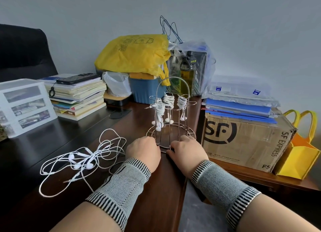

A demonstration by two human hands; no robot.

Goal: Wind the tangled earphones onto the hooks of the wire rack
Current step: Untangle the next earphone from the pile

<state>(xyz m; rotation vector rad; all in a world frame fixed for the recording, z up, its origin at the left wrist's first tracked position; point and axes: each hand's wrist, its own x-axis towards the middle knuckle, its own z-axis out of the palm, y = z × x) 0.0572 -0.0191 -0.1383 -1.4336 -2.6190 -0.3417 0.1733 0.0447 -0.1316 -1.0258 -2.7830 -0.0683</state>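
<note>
Two bare forearms, no sleeves, no rings or watch visible. Left hand [143,151] and right hand [186,150] each have a knit wrist band just behind them: left wrist band [121,184], right wrist band [224,184]. Bands are grey mesh-weave in the middle, with black-and-white striped ribbed edges at both ends.

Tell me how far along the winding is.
Done: three earphone bundles are wound on hooks of the wire rack. In hand: left hand and right hand grip the rack's base ring. Left: the tangled earphones on the desk, untouched.
</note>
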